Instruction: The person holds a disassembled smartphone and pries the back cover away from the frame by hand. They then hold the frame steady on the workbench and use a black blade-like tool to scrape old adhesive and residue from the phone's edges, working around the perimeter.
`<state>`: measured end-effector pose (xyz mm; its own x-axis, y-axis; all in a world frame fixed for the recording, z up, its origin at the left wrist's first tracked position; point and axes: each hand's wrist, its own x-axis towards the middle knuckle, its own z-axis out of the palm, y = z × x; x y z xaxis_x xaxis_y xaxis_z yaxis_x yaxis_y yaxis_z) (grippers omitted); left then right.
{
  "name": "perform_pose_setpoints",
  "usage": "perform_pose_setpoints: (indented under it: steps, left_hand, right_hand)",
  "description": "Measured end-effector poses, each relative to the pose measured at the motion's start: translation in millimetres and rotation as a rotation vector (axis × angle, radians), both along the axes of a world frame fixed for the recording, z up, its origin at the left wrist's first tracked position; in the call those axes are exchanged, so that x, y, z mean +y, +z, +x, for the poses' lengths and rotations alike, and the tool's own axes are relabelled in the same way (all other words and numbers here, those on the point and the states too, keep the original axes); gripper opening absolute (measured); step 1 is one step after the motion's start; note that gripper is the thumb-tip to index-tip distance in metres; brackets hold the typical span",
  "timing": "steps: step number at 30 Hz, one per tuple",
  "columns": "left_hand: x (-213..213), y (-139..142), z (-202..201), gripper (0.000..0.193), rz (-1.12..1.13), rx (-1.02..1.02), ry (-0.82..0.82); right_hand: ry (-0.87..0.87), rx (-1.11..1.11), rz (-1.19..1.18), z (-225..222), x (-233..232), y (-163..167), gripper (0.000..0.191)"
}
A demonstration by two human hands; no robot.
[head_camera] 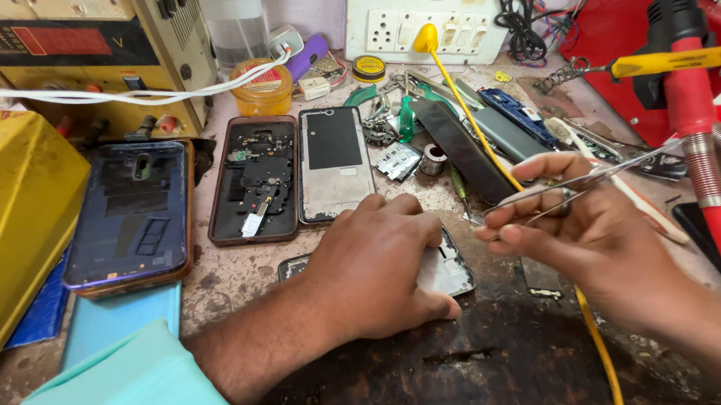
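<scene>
- Left hand (371,270) lies flat, pressing down a phone frame (451,271).
- Right hand (585,230), just right of the frame, pinches tweezers (552,189) closed between fingers.
- Yellow cable (486,150) runs behind it.

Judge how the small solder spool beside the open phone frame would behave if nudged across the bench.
The solder spool looks round, so it would probably roll if tipped. It seems small and likely light. Clutter like the metal parts beside it would probably stop it quickly.
</scene>
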<state>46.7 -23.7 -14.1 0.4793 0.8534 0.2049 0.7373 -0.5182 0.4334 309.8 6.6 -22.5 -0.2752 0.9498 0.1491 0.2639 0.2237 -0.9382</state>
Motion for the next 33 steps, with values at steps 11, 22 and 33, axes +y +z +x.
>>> perform_pose_setpoints:
  steps: [11, 22, 33]
  left_hand:
    - [-7, -22, -1, 0.063, 0.145, -0.144, -0.019]
    - [-9, -33, 1, 0.057, 0.133, -0.185, -0.041]
    - [-9, -44, 3, 0.052, 0.104, -0.278, -0.078]
  right_hand:
    - [0.082, -0.272, 0.206, 27, -12, -53, 0.015]
    - [0.104, -0.386, 0.438, 21, -25, -45, 0.024]
    - [0.072, -0.529, 0.544, 6, -31, -29, 0.015]
